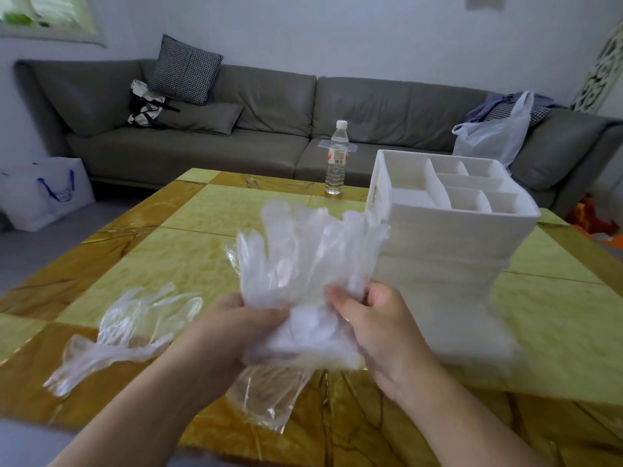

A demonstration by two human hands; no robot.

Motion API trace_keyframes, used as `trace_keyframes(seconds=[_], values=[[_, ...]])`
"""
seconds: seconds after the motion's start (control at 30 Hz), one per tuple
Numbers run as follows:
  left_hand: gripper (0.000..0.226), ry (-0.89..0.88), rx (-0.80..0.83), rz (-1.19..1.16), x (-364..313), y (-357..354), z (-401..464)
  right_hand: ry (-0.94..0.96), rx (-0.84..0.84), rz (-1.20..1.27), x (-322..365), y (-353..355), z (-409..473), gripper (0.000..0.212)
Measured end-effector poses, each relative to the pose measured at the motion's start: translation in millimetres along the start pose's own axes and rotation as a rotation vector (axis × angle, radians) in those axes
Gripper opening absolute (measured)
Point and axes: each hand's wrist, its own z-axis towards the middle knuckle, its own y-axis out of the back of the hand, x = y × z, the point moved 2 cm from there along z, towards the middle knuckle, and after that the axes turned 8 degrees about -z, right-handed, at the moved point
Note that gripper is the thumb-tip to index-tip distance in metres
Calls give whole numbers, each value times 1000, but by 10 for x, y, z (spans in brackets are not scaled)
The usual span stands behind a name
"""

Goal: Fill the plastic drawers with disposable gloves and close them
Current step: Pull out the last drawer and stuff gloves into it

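A stack of clear disposable gloves (pixel 303 257) stands upright above the table, fingers pointing up. My left hand (pixel 236 328) grips its lower left edge and my right hand (pixel 374 328) pinches its lower right edge. More loose clear gloves (pixel 128 328) lie flat on the table to the left. A clear plastic wrapper (pixel 269 399) lies under my hands. The white plastic drawer unit (pixel 448 237) stands to the right of the gloves, with open compartments on top; its drawer fronts are blurred.
A water bottle (pixel 337 160) stands at the far edge of the yellow-and-brown table (pixel 188 227). Behind it runs a grey sofa (pixel 269 116) with cushions and bags. A white shopping bag (pixel 43 193) sits on the floor at left.
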Motion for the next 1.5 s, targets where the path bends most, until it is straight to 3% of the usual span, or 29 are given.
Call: trace_keyframes(seconds=[0.13,0.2,0.27,0.37,0.4,0.5,0.6,0.7,0.73,0.9,0.97,1.07,1.17,1.27,1.33,1.43,1.5], values=[[4,-258,-330,-48,-246,337,175,-18,-20,177,165,85,-53,15],[4,-306,-384,-119,-351,471,188,82,-48,-138,128,112,-116,6],[10,-301,-396,-165,-385,553,196,207,123,-563,50,-12,-258,7],[6,-310,-403,-171,-403,559,194,269,433,-1088,-142,-324,-451,52],[6,-318,-404,-162,-409,555,196,329,485,-1223,-207,-438,-509,57],[7,-337,-403,-117,-427,550,189,633,404,-1454,-377,-637,-586,45],[16,-325,-392,-100,-452,548,166,752,343,-1463,-453,-638,-562,41],[22,-304,-387,-101,-458,568,145,600,209,-1344,-254,-459,-509,12],[23,-294,-383,-92,-464,581,132,521,135,-1203,-208,-372,-443,4],[15,-201,-410,-28,-438,520,103,83,-204,-350,146,93,-123,23],[13,-117,-386,19,-388,453,95,-1,-322,-108,262,309,-29,24],[15,-24,-331,116,-254,383,101,71,-524,6,469,566,-1,22],[17,14,-329,144,-143,293,99,228,-616,-38,649,631,-103,17],[15,55,-305,98,-47,166,111,594,-546,-242,747,463,-294,12],[18,110,-220,46,40,112,147,843,-340,-493,681,258,-411,11],[27,120,-73,0,107,82,125,936,32,-823,443,23,-502,8],[37,78,27,-11,102,83,105,927,145,-933,306,-19,-512,9]])
